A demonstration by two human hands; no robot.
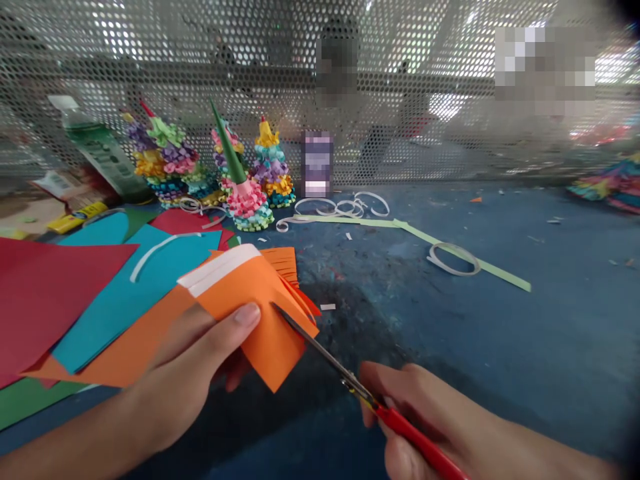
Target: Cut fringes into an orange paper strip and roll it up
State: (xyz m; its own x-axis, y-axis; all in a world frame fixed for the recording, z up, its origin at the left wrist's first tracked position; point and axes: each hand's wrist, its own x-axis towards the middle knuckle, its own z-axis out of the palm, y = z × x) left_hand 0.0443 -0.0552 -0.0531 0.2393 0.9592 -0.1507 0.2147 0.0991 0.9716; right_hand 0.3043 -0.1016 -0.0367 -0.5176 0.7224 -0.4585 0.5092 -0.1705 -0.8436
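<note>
One orange paper piece is clamped in the left hand; red-handled scissors are gripped in the right hand, their tip laid over the paper beside the left hold. Fringed cones are seen beyond.

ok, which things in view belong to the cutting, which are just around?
In the job:
orange paper in left hand
red-handled scissors in right hand

Apparently just around:
green bottle
yellow tube
pale green strip
decorated cones
blue sheet
</note>
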